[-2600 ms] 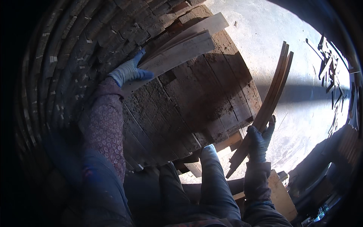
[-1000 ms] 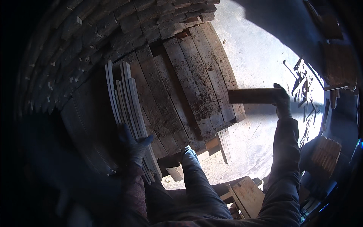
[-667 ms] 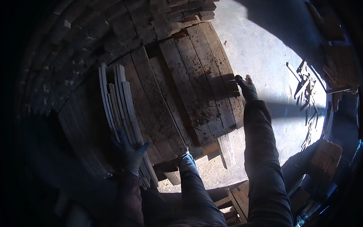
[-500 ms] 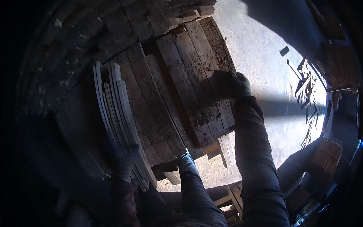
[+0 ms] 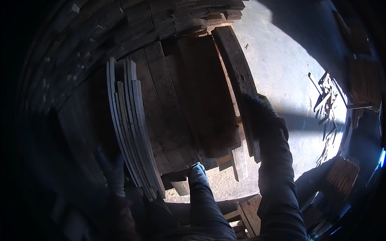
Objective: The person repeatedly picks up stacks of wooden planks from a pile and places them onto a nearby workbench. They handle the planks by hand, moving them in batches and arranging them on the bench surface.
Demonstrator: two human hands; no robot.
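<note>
My left hand (image 5: 113, 173), in a blue glove, sits in deep shadow at the lower end of a bundle of thin wooden slats (image 5: 129, 124) and holds it. The slats stand on edge on the left side of a dark wooden pallet (image 5: 189, 104). My right hand (image 5: 257, 113), in a dark glove, is closed over the long dark plank (image 5: 233, 68) at the pallet's right edge. That plank looks slightly raised from the rest. My leg and shoe (image 5: 199, 173) reach toward the pallet's near edge.
Stacked wood pieces (image 5: 80, 52) curve round the left and top. The sunlit concrete floor (image 5: 281, 60) lies to the right, with scattered thin wood scraps (image 5: 327, 100) on it. A slatted wooden block (image 5: 341, 176) and short boards (image 5: 245, 213) lie at the lower right.
My right hand swung in from over the floor to the pallet and took hold of its right-hand plank. The left hand stayed on the slat bundle.
</note>
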